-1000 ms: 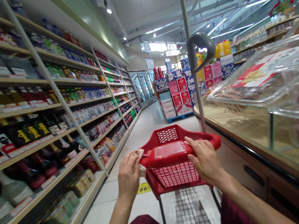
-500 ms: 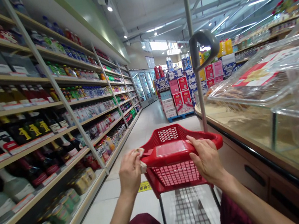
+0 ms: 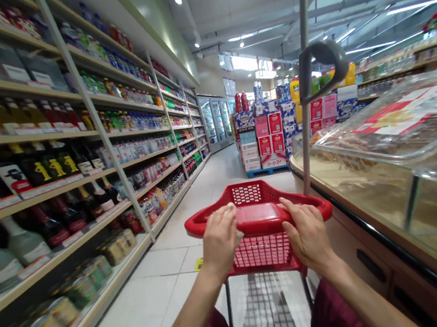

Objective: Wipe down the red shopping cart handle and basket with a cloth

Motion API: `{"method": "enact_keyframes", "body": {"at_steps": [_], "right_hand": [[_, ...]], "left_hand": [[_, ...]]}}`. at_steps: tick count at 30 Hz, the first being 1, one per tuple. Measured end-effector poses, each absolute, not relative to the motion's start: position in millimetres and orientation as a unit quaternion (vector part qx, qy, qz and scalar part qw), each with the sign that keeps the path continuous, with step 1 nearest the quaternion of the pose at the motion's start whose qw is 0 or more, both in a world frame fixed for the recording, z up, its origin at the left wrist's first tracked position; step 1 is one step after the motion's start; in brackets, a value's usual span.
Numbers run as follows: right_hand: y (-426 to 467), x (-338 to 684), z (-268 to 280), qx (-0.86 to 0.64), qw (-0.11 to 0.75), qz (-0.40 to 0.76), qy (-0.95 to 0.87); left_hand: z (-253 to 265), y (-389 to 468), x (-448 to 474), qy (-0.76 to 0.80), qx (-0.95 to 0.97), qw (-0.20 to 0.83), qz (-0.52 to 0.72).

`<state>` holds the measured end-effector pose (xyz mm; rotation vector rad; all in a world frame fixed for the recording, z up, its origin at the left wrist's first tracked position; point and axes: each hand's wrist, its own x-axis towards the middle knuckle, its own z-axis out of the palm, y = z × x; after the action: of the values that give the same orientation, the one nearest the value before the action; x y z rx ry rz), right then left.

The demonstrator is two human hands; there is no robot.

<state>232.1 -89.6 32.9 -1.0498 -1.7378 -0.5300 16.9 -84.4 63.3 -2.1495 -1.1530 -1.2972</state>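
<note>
A red plastic shopping cart (image 3: 264,255) stands straight in front of me, its handle nearest my body. My left hand (image 3: 221,240) is closed over the handle left of the clear label panel. A crumpled white wipe (image 3: 239,236), mostly hidden, shows at its fingertips, pressed against the handle. On the other side of the panel, my right hand (image 3: 309,233) grips the handle, thumb on the near side and fingers over the top. The cart's mesh basket shows nothing inside, though part of it is hidden by the handle.
Shelves of bottles and cans (image 3: 58,172) line the left. On the right is a glass-sided counter (image 3: 369,173) with clear-lidded food trays; a metal pole with a grey loop (image 3: 321,67) rises beside it. Stacked drink boxes (image 3: 264,139) stand on a blue pallet ahead, with glass-door fridges (image 3: 215,120) beyond.
My left hand has slid right along the handle with the wipe, from its left end to beside the label panel. My right hand keeps its grip. The view has shifted slightly left.
</note>
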Motion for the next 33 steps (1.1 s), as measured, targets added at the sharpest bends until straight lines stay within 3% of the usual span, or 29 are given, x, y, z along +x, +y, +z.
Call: {"method": "enact_keyframes", "body": {"at_steps": [4, 10, 16, 23, 28, 33], "right_hand": [[-90, 234, 33, -0.432, 0.484, -0.224, -0.727], [-90, 232, 33, -0.434, 0.494, -0.226, -0.718], [-91, 235, 34, -0.429, 0.482, -0.234, -0.727], [-91, 232, 35, -0.434, 0.493, -0.231, -0.718], [-91, 235, 35, -0.426, 0.486, -0.238, -0.725], [-92, 234, 36, -0.424, 0.486, -0.232, -0.729]], "left_hand": [[64, -86, 22, -0.366, -0.802, 0.19, -0.433], [61, -79, -1, -0.493, -0.695, 0.196, -0.485], [64, -92, 51, -0.352, -0.809, 0.176, -0.437], [63, -79, 13, -0.482, -0.707, 0.188, -0.482], [66, -90, 60, -0.367, -0.805, 0.181, -0.43], [61, -82, -2, -0.433, -0.761, 0.217, -0.431]]}}
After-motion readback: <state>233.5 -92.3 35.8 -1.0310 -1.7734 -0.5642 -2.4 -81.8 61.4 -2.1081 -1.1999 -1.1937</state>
